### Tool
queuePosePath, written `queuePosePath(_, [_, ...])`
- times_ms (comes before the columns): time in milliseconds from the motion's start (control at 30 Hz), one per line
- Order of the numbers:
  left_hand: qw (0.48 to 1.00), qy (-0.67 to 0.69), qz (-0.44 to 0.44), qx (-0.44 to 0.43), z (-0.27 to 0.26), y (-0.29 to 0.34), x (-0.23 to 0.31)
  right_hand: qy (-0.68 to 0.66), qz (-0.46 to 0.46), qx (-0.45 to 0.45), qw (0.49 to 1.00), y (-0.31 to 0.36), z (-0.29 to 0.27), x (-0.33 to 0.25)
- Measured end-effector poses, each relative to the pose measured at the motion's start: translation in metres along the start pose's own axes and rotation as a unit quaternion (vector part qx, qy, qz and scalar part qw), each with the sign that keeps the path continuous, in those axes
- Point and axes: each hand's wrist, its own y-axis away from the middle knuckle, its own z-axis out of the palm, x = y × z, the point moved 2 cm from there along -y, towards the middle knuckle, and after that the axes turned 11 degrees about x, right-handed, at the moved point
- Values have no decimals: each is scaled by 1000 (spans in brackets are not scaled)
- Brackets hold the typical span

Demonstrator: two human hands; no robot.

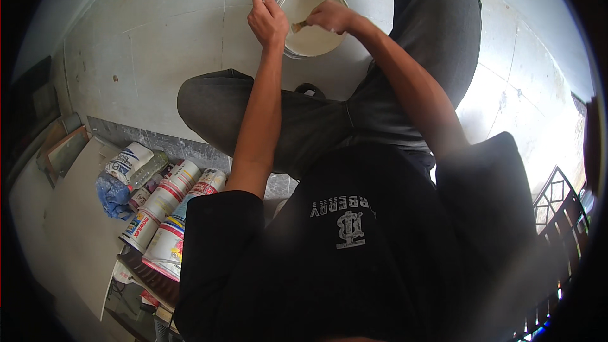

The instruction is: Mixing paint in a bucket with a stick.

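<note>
A white bucket (329,42) with pale, creamy liquid in it stands on the floor in front of me. At its left side my left hand (268,20) is closed against the rim; the exact spot where the fingers grip is hidden. My right hand (330,17) reaches over the bucket's opening from the right. Pinched in its fingers is a paintbrush (298,26) with a light brown tip, pointing left and down into the bucket. Most of the brush is hidden by the hand, which is slightly blurred.
My bent legs (437,31) in dark trousers lie on either side of the near floor. Several paint cans (166,247) are stacked at lower left, beside a blue plastic bag (114,195) and a white sack (131,161). A dark slatted chair (557,234) stands at lower right.
</note>
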Motion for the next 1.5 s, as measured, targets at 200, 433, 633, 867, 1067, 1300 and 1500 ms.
queuePosePath(200, [991, -28, -123, 35, -4, -22, -35, -336, 152, 41, 929, 18, -59, 17])
queuePosePath(433, [955, -76, -278, 64, -6, -18, -48, -381, 141, 173, 897, 30, -86, 22])
queuePosePath(633, [975, -35, -220, 1, 10, -15, -36, -53, -44, 225, 972, 26, -58, 1])
queuePosePath(867, [990, 34, -140, 0, 16, -16, -5, 60, -47, 233, 969, 20, -12, -2])
queuePosePath(1067, [997, 43, -53, -17, 19, -12, 8, 53, -84, 171, 980, 8, 14, 13])
queuePosePath(1300, [997, 44, -64, -30, 19, -12, 6, 68, -39, 187, 979, 8, 10, 10])
queuePosePath(1500, [998, 41, -50, -19, 20, -13, 3, -28, -25, 125, 991, 2, 6, 14])
